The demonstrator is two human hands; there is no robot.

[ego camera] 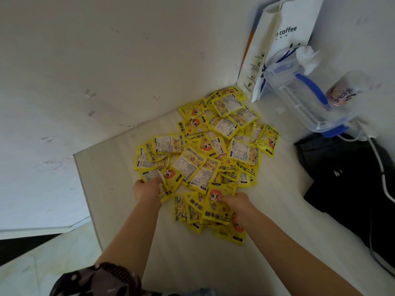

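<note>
Pinching a yellow hand-warmer packet (214, 210), the right hand (238, 205) has its thumb pressed on the printed face and its fingers curled out of sight beneath. The packet's long axis runs roughly away from the person, and it lies just left of that hand, over other packets at the near edge of the pile (205, 154). Well to the left, the left hand (147, 189) is curled round a thin bunch of packets (164, 190), seen edge-on, so their number cannot be told. The rest of the pile spreads beyond both hands on the pale table (115, 171); the next loose packets probably sit nearer the right hand. Far beyond and to the right stand a clear container (303, 99) and a paper bag (284, 39), its lettering cut off
</note>
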